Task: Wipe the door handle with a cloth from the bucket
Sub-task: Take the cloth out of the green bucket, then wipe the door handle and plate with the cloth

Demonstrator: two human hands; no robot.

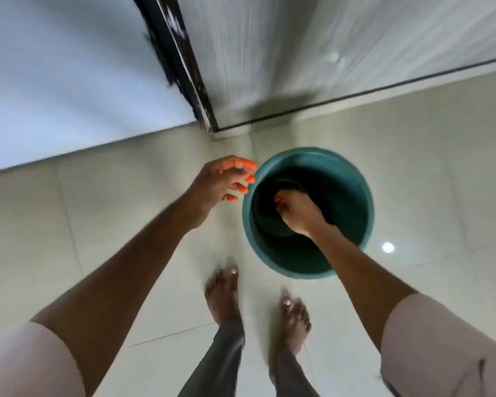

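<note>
The right hand [297,214] is down inside the teal bucket [352,179], fingers curled toward its dark bottom. Whether they have closed on a cloth I cannot tell, as the interior is too dark and blurred to show one. The left hand [222,181] hovers just beside the bucket's left rim, fingers spread and empty. The bucket stands on the pale tiled floor [98,213], just ahead of the person's bare feet [224,293] and near the foot of the dark door frame [184,67]. No door handle is in view.

To do this step well, steady the rim with the left hand, gather the cloth fully into the right, and squeeze it out over the bucket before lifting, so the glossy tiles stay dry.
</note>
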